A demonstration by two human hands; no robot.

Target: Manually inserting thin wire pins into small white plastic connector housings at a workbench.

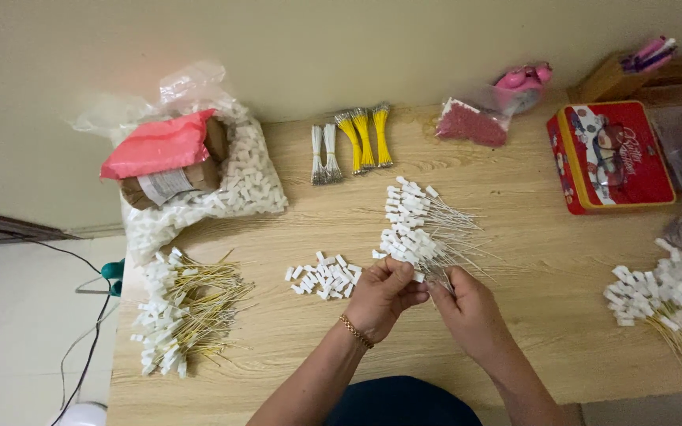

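Left hand (pixel 380 293) pinching white connector housing (pixel 417 277), right hand (pixel 464 306) gripping grey wire (pixel 441 278), both at desk (pixel 515 339) centre; keep wire square to housing; loose housings (pixel 324 276) at 9 o'clock.

Clear bag (pixel 250 177) far left; red tin (pixel 611 156) right.

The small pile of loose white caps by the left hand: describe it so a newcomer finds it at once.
Start at the wooden table. Just left of the left hand lies the small pile of loose white caps. Unlike the wired bundles around it, its pieces have no wires attached.
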